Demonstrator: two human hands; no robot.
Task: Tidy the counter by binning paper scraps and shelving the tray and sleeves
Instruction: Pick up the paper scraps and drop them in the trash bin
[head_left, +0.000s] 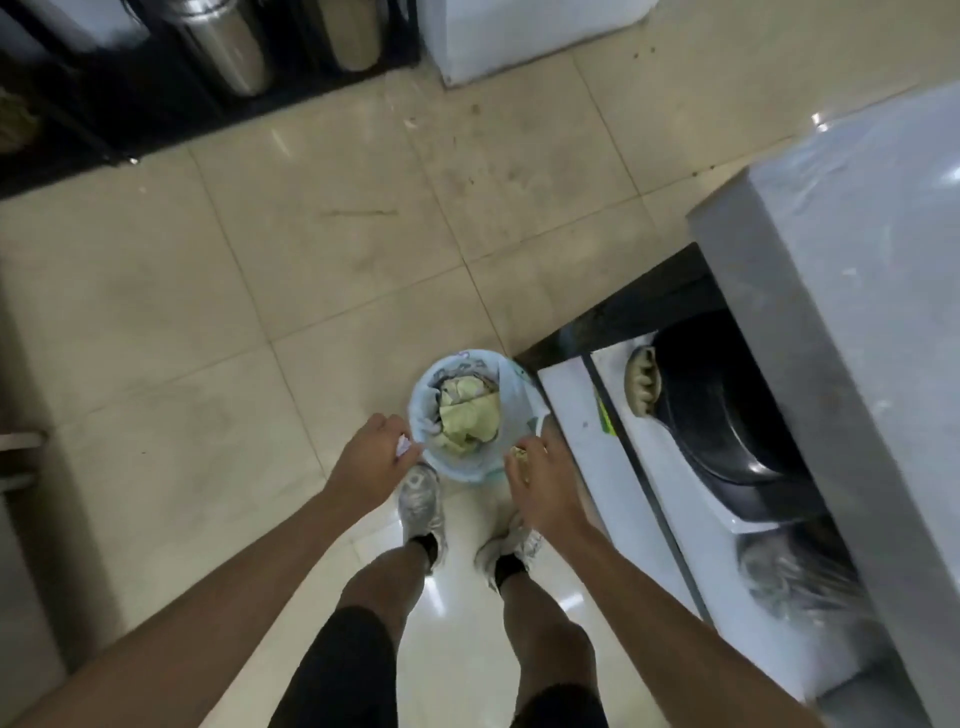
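A small round bin (470, 467) with a pale blue liner stands on the tiled floor in front of my feet, holding crumpled yellowish paper (467, 415). My left hand (371, 457) hovers at the bin's left rim, closed on a white paper scrap (402, 445). My right hand (540, 480) is at the bin's right rim, fingers curled around a brownish paper scrap (518, 453). Both hands are just above the rim, outside the bin's opening.
A grey steel counter (852, 322) runs along the right, with a lower shelf holding a black pan (727, 410) and white trays. Steel canisters (228, 47) sit on a dark shelf at the upper left. A white appliance (519, 36) stands at the top.
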